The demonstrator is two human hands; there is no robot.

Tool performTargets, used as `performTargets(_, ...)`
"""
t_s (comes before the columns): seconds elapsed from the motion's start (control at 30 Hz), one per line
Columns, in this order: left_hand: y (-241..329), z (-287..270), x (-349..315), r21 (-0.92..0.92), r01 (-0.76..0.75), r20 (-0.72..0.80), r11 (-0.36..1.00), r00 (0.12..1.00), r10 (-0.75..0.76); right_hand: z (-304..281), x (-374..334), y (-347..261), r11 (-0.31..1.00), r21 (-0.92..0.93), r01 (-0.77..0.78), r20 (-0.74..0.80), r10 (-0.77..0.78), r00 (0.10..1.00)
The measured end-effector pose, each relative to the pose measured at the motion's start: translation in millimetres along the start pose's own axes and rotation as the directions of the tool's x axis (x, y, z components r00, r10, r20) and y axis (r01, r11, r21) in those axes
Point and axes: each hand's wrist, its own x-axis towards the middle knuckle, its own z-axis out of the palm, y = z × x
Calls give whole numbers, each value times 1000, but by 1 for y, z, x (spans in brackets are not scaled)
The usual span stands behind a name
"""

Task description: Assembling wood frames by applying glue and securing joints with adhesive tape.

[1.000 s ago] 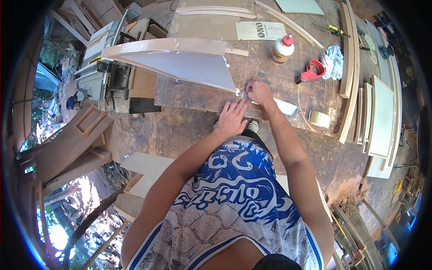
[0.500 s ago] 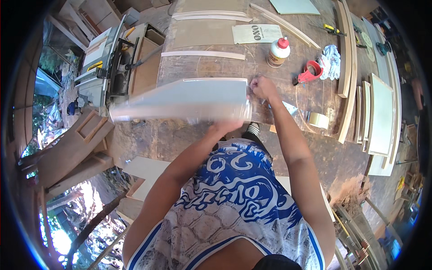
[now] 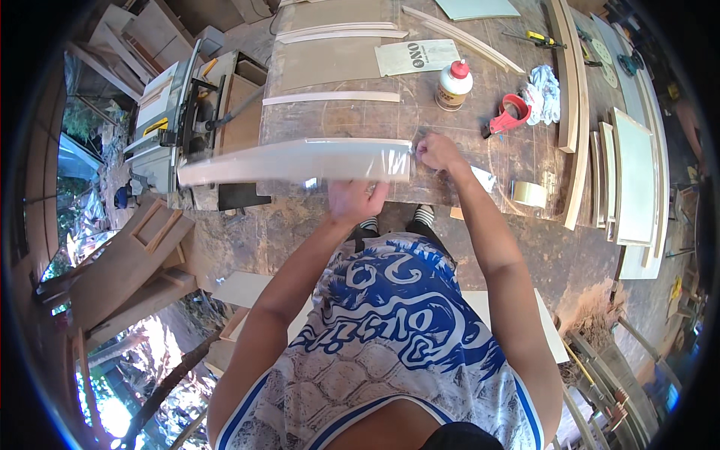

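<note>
A long pale board (image 3: 300,163), smeared by motion, spans the near edge of the workbench, with glossy streaks like clear film or tape near its right end. My left hand (image 3: 357,201) grips its near edge, thumb raised and the other fingers partly hidden by the board. Just off the board's right end, my right hand (image 3: 438,152) is closed in a pinch. Whatever lies between those fingertips is too small to make out. To the right of that hand, a roll of clear tape (image 3: 530,194) rests on the bench.
A white glue bottle with a red cap (image 3: 454,86), a red tape dispenser (image 3: 508,116) and a crumpled cloth (image 3: 543,96) stand farther back on the workbench (image 3: 300,124). Wooden strips (image 3: 330,97) lie beyond the board. Long beams (image 3: 577,150) and framed panels (image 3: 636,180) line the right side.
The board has turned about its length, so its grey face has gone from sight and it looks narrower. My left hand has shifted left along its near edge. The right hand stays closed by its end.
</note>
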Motion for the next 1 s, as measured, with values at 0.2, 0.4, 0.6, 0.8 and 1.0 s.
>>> performTargets(0.2,23,-45,34,190,-14,-450,982,887,100,-14,-8,-1,991,92,-96,161,81,984)
performTargets(0.4,19,-127,130,253,-53,-410,966,899,157,-14,-17,7,993,91,-79,106,69,992)
performTargets(0.6,-7,-142,174,274,-28,2,961,1000,28,-12,-21,3,987,100,-129,70,123,990)
performTargets(0.8,-46,-178,170,229,-27,-41,973,998,38,-3,-17,-15,991,101,-92,62,86,994)
performTargets(1.0,-60,-199,152,302,-65,34,951,998,57,8,-6,-36,993,79,-84,71,78,994)
